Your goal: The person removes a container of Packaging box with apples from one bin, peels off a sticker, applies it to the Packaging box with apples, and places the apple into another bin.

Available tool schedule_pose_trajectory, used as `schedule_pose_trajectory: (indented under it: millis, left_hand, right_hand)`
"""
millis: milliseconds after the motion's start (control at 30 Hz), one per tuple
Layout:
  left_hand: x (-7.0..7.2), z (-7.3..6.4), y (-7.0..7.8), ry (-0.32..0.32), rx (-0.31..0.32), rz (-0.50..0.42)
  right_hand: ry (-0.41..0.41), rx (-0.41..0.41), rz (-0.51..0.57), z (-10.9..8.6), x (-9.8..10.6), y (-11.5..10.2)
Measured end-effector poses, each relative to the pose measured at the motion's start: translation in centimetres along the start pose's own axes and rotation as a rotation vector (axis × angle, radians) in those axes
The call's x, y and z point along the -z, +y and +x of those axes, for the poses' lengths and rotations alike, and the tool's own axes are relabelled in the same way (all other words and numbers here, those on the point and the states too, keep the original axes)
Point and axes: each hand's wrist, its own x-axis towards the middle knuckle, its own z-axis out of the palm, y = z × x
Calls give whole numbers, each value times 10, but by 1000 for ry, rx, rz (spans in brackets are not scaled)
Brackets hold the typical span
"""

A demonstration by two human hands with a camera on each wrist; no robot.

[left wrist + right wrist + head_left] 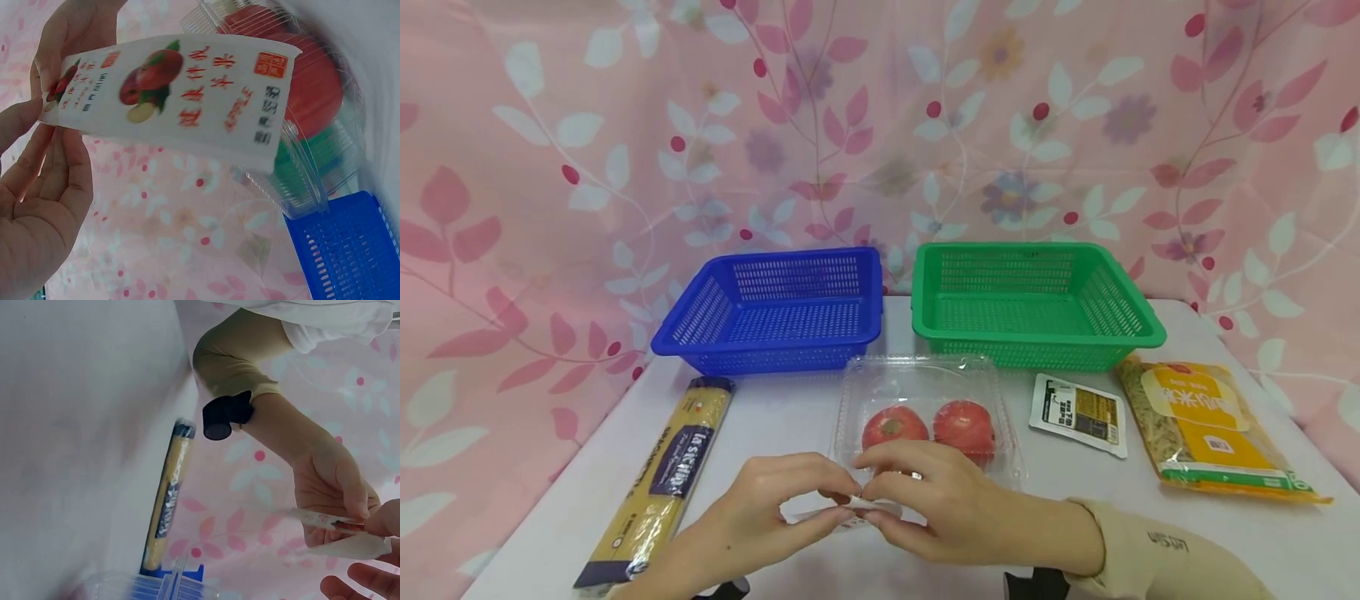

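Note:
Both hands meet above the near part of the table. My left hand (767, 508) and right hand (940, 504) pinch one end of a white paper packet (206, 100) between thumbs and fingers. Red apples and lettering are printed on it, including the word APPLE. In the right wrist view the pinched end stands parted into two layers. Just beyond the hands lies a clear plastic clamshell box (917, 379) with two red round fruits, the left fruit (895, 425) and the right fruit (964, 427). The fingers partly hide the box's near edge.
At the back stand a blue basket (775, 354) and a green basket (1037, 337). A pack of spaghetti (658, 483) lies on the left. A small white-and-black sachet (1078, 414) and a yellow bag of dry food (1213, 425) lie on the right.

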Motion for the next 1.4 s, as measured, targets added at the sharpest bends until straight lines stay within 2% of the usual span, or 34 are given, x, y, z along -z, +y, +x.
schedule_pose_trajectory:
  millis: [133,300,533,800,1033,1233,1400]
  left_hand:
    - [-7,9,-3,73,-33,1]
    - [-9,13,-4,112,29,-19]
    - [-7,15,-4,117,51,-16]
    - [-4,15,-2,119,64,12]
    - [-5,14,-3,119,17,30]
    - [-6,12,-3,136,26,76]
    - [-7,11,-3,167,-14,128]
  right_hand:
    - [29,-9,18,3,3,5]
    - [36,-59,38,3,7,7]
    - [63,-79,71,4,11,11]
    - [51,-170,66,3,18,12]
    - [65,-182,36,1,21,14]
    - [99,-174,4,0,21,18]
    - [100,-224,9,-2,23,22]
